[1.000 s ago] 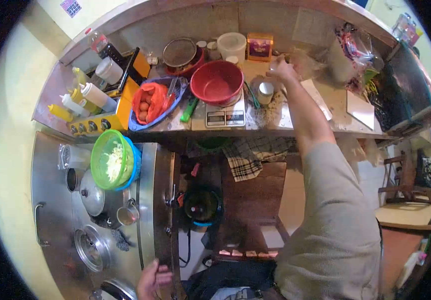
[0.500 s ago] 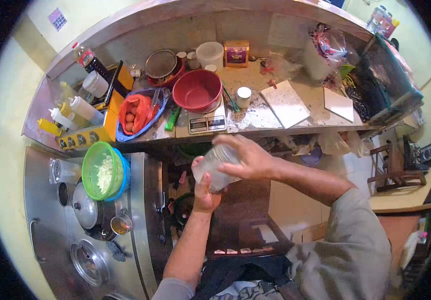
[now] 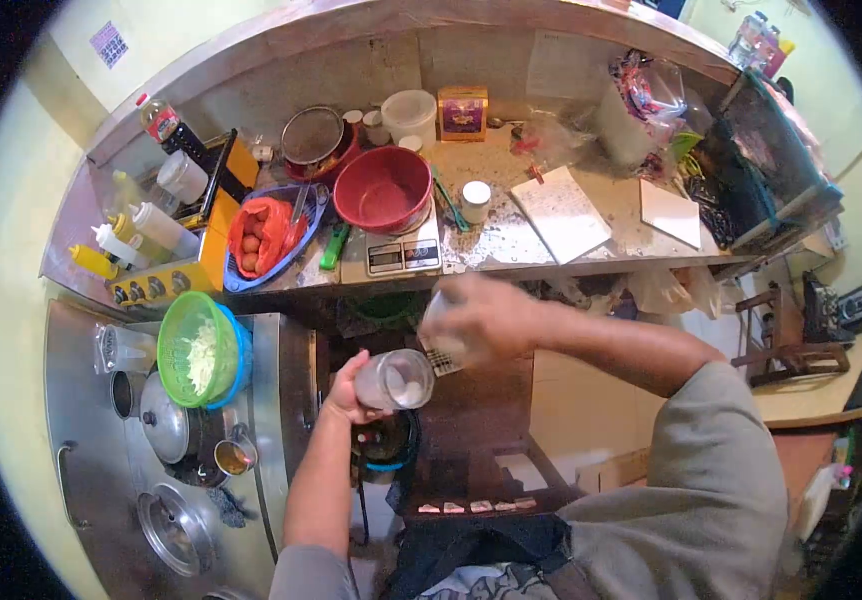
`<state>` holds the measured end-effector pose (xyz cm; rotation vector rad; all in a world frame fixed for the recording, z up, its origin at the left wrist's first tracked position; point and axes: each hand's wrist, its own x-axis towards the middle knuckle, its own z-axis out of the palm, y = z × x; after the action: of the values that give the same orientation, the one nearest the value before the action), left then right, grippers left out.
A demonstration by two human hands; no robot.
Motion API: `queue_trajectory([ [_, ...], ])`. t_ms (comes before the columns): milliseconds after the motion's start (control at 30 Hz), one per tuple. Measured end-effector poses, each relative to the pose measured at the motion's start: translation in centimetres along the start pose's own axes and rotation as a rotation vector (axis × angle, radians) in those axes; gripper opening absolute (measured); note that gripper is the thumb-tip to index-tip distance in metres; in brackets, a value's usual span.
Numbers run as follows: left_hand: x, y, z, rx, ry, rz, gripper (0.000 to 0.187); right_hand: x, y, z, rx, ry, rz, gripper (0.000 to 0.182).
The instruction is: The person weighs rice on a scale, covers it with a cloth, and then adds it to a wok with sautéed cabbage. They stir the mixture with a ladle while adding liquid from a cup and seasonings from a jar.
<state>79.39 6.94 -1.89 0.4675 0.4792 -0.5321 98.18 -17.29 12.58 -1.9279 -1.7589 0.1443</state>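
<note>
My left hand [image 3: 349, 393] is wrapped round a clear jar [image 3: 376, 383], tilted with its open mouth toward the right. Something white shows inside the jar. Beside and above it, my right hand [image 3: 486, 315] is smeared by motion. Its fingers are closed on a pale translucent piece [image 3: 441, 322], too blurred to tell whether it is a lid or a second container. The two hands are apart, in front of the counter's edge.
On the counter [image 3: 491, 245] stand a red bowl [image 3: 383, 188] on a kitchen scale [image 3: 401, 258], a white-lidded jar [image 3: 475, 198] and white boards [image 3: 561, 215]. Eggs [image 3: 251, 245] sit in a basket at left. A green colander [image 3: 176, 350] rests over the steel worktop by a lidded pot [image 3: 166, 415].
Both hands were together round the jar. Now they have separated: my left hand has moved down and left with the jar, and my right hand has drawn away holding the pale piece.
</note>
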Motion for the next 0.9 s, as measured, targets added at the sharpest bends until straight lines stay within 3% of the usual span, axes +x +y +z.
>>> queue_trajectory([
  [67,-1.8,-0.7,0.9,-0.027,0.072,0.110,0.066,1.0,4.7,0.0,0.153,-0.213,0.374,0.065],
  [100,-2.2,-1.3,-0.2,-0.059,-0.037,0.121,0.071,1.0,9.0,2.8,0.202,-0.147,0.398,0.072],
  [167,-2.8,-3.0,0.6,-0.163,-0.030,0.276,0.079,1.9,14.8,5.7,0.100,-0.044,0.552,0.088],
  [267,-4.9,-4.9,1.9,-0.263,-0.066,0.397,0.079,2.8,19.8,7.7,0.144,0.034,0.757,0.093],
  [367,-6.7,-6.6,1.7,-0.316,-0.136,0.484,0.074,3.5,20.3,7.5,-0.069,-0.014,0.866,0.098],
  [467,-7.1,-6.4,3.1,-0.377,0.034,0.681,0.066,2.6,22.3,6.7,-0.205,-0.026,0.848,0.101],
  [533,-7.0,-4.9,4.8,-0.287,0.033,0.834,0.063,2.2,23.9,6.5,-0.366,-0.098,0.936,0.102],
  [567,-7.1,-4.1,5.6,-0.286,0.028,0.882,0.063,2.2,22.6,5.7,-0.495,-0.088,0.918,0.096],
  [667,-6.0,-1.8,6.8,-0.227,0.010,1.007,0.064,3.8,23.3,6.8,-0.500,0.151,0.863,0.087],
  [733,-5.8,-0.7,6.6,-0.233,-0.003,0.978,0.063,6.0,23.6,7.6,-0.340,0.149,0.882,0.057],
  [800,-5.6,0.4,7.0,-0.261,-0.045,1.001,0.063,7.4,26.0,10.1,-0.279,0.195,0.891,0.043],
  [833,-5.9,0.6,7.2,-0.286,-0.129,0.977,0.063,8.2,26.8,10.2,-0.314,0.176,0.917,0.039],
  [900,-6.1,0.5,6.9,-0.284,-0.089,1.019,0.063,10.2,24.6,9.2,-0.282,0.208,1.081,0.030],
])
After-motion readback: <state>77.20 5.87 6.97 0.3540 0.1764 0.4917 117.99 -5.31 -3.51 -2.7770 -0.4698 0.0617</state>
